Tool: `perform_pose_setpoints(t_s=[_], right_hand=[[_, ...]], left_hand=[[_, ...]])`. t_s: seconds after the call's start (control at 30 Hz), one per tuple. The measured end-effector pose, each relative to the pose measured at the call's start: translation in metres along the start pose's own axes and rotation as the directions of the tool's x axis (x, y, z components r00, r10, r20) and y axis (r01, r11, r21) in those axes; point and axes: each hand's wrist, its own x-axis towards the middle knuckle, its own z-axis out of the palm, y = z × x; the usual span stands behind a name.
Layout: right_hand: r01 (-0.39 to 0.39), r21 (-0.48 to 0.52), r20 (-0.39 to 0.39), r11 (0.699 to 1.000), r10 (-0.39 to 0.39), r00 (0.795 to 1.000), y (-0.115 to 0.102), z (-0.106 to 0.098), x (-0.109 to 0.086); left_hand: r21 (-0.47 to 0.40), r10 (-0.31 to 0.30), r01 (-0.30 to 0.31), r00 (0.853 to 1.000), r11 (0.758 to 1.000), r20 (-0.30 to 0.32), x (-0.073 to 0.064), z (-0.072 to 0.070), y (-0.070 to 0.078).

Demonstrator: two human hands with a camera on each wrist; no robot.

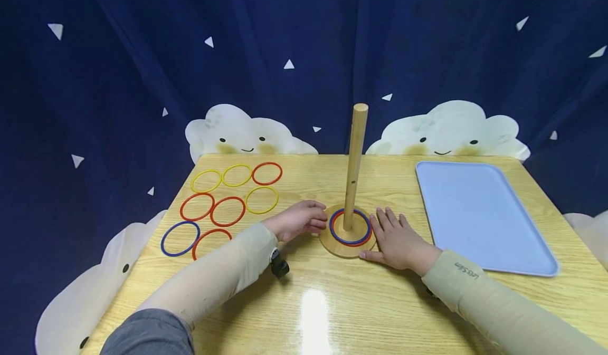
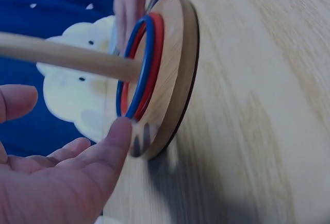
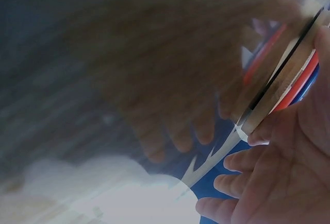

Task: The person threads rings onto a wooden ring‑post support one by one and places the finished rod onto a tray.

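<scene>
A wooden post stands upright on a round wooden base. Around its foot lie a blue ring and a red ring, the blue one on top. My left hand is at the base's left side, fingers loosely bent and thumb apart. In the left wrist view one fingertip meets the ring's edge or the base; which one I cannot tell. On the other side my right hand has its fingers spread, with the thumb and index finger at the base's rim. Neither hand grips anything.
Several yellow, red and blue rings lie flat at the left, among them a yellow ring and a blue ring. A light blue tray lies at the right, beside my right forearm. A dark blue curtain hangs behind the table.
</scene>
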Motion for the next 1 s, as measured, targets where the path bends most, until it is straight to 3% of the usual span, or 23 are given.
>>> perform_pose_setpoints(t_s=[0.13, 0.3, 0.57, 1.0], right_hand=[[-0.005, 0.008, 0.006, 1.0, 0.005, 1.0, 0.001, 0.0, 0.001], [-0.003, 0.009, 0.003, 1.0, 0.003, 1.0, 0.003, 0.002, 0.003], [-0.003, 0.016, 0.006, 1.0, 0.003, 1.0, 0.003, 0.002, 0.005], [0.023, 0.031, -0.019, 0.999, -0.022, 1.0, 0.007, 0.007, 0.002]], left_hand=[[-0.063, 0.059, -0.063, 0.996, 0.996, -0.06, -0.007, -0.016, 0.0], [-0.138, 0.14, -0.16, 0.98, 0.977, -0.139, -0.022, -0.041, -0.001], [-0.183, 0.162, -0.208, 0.958, 0.961, -0.237, -0.049, -0.078, -0.002], [-0.23, 0.15, -0.277, 0.88, 0.933, -0.451, -0.095, -0.121, -0.022]])
